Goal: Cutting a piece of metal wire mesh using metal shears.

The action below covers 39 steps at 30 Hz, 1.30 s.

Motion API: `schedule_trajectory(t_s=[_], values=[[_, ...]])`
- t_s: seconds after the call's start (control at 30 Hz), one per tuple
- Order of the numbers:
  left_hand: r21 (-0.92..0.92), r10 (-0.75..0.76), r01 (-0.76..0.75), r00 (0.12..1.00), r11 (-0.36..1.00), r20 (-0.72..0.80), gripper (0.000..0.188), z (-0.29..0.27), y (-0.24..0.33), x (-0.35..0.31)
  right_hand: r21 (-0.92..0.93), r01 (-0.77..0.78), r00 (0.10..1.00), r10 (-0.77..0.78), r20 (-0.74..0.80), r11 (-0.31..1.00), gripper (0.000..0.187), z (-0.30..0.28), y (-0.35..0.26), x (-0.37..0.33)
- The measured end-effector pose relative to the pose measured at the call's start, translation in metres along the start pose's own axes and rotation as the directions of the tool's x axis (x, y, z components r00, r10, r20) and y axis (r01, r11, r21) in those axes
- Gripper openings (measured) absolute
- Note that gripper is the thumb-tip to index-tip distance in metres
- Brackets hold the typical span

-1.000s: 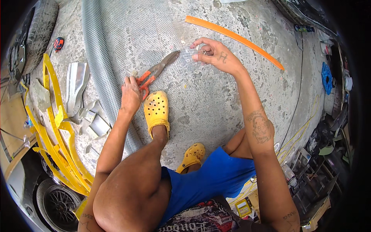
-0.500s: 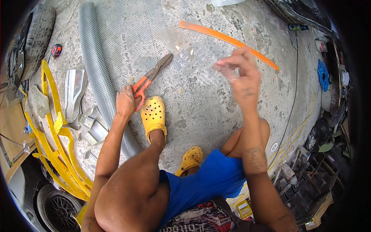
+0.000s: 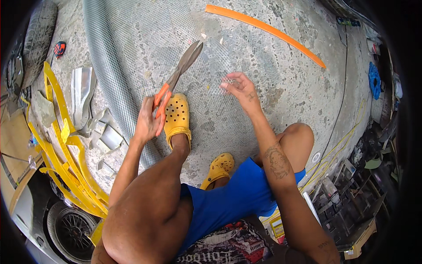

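My left hand point(image 3: 146, 119) is closed round the orange handles of a pair of metal-cutting snips point(image 3: 179, 72). Their dark blades point up and away and stand slightly apart. My right hand point(image 3: 241, 89) pinches thin wire mesh point(image 3: 227, 80) between thumb and fingers; whether this is a loose scrap or part of the sheet below, I cannot tell. Beneath both hands a see-through mesh sheet point(image 3: 211, 116) lies flat on the concrete. Along its left side the mesh forms a long grey roll point(image 3: 103, 57), beside my left forearm.
Beyond my right hand lies a curved orange strip point(image 3: 268, 30). Yellow curved parts point(image 3: 66, 149), bent metal pieces point(image 3: 83, 94) and a tape measure point(image 3: 60, 49) are at left. My yellow clog point(image 3: 176, 116) stands on the mesh. Cables point(image 3: 338, 152) and dark clutter point(image 3: 351, 193) line the right.
My right hand has come down and left toward the snips, over the mesh. The snips have risen, turned more upright, and their blades have parted slightly.
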<state>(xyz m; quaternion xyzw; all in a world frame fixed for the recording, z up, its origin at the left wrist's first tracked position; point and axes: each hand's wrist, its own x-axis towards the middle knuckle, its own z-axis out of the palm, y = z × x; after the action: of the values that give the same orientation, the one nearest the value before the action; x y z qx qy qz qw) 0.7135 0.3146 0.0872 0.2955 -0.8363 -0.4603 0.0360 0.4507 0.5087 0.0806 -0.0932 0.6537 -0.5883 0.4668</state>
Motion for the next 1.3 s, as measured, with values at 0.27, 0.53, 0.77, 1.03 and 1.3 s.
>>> schedule_trajectory(t_s=[0.27,0.53,0.77,1.03,1.3], values=[[-0.016,-0.038,0.041,0.988,0.999,0.148,0.025,-0.017,0.036,0.007,0.412,-0.052,0.999,0.041,0.035,0.91,0.04,0.009,-0.05,0.001],[0.024,-0.02,0.012,0.936,1.0,0.351,0.043,-0.036,0.062,0.005,0.399,0.089,0.995,-0.066,-0.073,0.912,0.034,-0.001,-0.097,-0.026],[-0.031,-0.025,0.044,0.888,0.999,0.459,0.043,-0.006,0.043,-0.009,0.301,0.148,0.975,-0.088,-0.205,0.942,0.044,-0.007,-0.081,-0.022],[-0.078,0.083,-0.052,0.873,0.996,0.481,0.049,0.01,0.05,-0.004,0.313,0.182,0.968,-0.115,-0.222,0.932,0.039,-0.006,-0.075,-0.03],[-0.053,0.013,0.017,0.861,0.998,0.509,0.049,0.016,0.057,0.002,0.299,0.137,0.981,-0.087,-0.175,0.944,0.037,-0.007,-0.068,-0.033]])
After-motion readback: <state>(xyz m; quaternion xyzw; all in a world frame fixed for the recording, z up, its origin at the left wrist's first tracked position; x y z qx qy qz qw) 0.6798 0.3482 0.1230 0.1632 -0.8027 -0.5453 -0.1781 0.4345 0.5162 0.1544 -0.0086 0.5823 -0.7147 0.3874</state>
